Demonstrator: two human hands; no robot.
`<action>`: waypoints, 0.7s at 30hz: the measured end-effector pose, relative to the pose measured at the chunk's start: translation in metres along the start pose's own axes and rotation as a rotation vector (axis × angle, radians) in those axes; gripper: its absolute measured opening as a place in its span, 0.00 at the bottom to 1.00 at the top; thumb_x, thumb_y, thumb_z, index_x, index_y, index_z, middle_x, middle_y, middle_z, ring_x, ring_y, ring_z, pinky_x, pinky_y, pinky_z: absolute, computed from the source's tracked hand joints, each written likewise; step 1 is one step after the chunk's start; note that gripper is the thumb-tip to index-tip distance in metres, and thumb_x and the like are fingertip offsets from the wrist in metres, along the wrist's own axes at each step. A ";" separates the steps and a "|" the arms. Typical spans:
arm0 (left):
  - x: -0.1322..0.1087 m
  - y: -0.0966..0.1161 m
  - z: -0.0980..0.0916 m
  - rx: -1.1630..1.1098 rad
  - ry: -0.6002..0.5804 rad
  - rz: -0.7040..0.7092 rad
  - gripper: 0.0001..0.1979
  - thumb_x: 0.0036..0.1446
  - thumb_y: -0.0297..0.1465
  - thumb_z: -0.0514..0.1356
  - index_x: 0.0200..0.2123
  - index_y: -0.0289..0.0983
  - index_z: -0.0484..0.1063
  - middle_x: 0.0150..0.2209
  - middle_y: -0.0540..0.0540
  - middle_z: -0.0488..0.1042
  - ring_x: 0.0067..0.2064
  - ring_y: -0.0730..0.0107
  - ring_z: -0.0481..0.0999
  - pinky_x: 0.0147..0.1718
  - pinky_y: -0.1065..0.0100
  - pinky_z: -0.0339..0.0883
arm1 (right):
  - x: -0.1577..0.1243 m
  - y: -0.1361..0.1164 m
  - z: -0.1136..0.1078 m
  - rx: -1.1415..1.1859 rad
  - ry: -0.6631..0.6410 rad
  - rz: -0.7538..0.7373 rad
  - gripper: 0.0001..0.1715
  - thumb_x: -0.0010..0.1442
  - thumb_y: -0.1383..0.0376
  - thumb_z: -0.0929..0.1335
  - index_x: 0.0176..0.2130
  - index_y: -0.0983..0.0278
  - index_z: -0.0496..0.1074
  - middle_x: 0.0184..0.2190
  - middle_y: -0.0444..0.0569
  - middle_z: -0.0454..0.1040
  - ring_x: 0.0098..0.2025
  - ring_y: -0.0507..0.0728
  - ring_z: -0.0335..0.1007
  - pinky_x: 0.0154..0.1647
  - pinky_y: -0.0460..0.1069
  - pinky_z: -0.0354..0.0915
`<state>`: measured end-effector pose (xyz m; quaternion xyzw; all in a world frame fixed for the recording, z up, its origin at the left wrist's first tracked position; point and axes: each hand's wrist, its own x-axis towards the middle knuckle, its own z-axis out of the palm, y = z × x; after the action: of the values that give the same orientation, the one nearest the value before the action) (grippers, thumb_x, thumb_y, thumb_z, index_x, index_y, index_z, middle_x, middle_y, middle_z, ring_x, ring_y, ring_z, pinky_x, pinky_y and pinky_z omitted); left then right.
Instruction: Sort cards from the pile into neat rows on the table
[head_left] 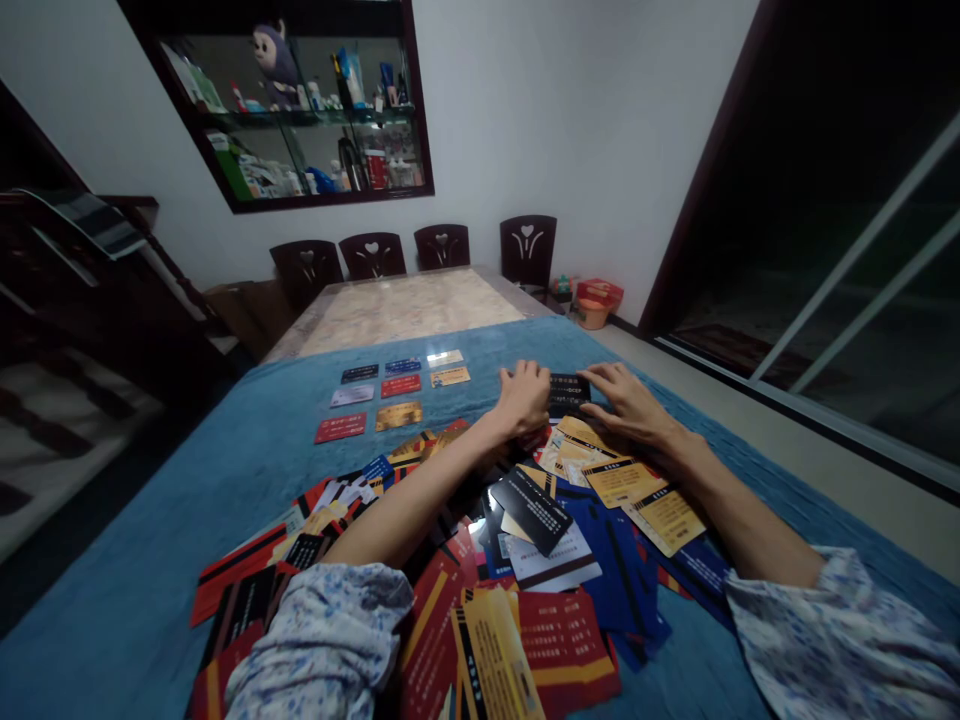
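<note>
A black card [568, 388] with pale print lies at the far side of the card pile, between my two hands. My left hand [526, 398] has its fingers bent at the card's left edge, the fingertips partly hidden. From the other side, my right hand [624, 402] holds the right edge, with thumb and fingers around its corners. Below my hands spreads a loose heap of cards: yellow cards [616, 482], another black card [532, 510], a silver card [559, 560], blue cards [611, 570] and red cards [566, 640]. My left forearm crosses over part of the heap.
Left of my hands, several cards lie apart in short rows, among them a red card [401, 386] and a gold card [399, 415]. A blue cloth [277, 430] covers the near table. Dark chairs [373, 256] stand beyond the marble tabletop [412, 300].
</note>
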<state>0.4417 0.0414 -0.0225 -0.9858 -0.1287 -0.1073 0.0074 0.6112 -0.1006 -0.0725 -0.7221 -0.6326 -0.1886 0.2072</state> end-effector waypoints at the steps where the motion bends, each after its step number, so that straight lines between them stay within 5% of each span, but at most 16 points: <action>1: -0.001 0.000 -0.003 0.016 -0.008 0.008 0.18 0.56 0.28 0.61 0.50 0.33 0.65 0.55 0.34 0.66 0.57 0.49 0.61 0.52 0.47 0.60 | 0.001 -0.001 -0.001 0.004 -0.005 -0.002 0.29 0.63 0.57 0.64 0.60 0.63 0.67 0.52 0.60 0.71 0.52 0.68 0.63 0.49 0.62 0.65; 21: -0.057 -0.063 -0.030 0.104 -0.082 0.012 0.17 0.56 0.32 0.60 0.49 0.36 0.68 0.54 0.37 0.68 0.56 0.50 0.63 0.51 0.50 0.61 | 0.054 -0.053 -0.005 0.103 -0.191 -0.225 0.28 0.62 0.51 0.66 0.55 0.63 0.72 0.47 0.60 0.72 0.48 0.66 0.63 0.46 0.60 0.67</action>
<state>0.3656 0.0871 -0.0063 -0.9884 -0.1285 -0.0598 0.0542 0.5651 -0.0522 -0.0367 -0.6498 -0.7351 -0.1087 0.1604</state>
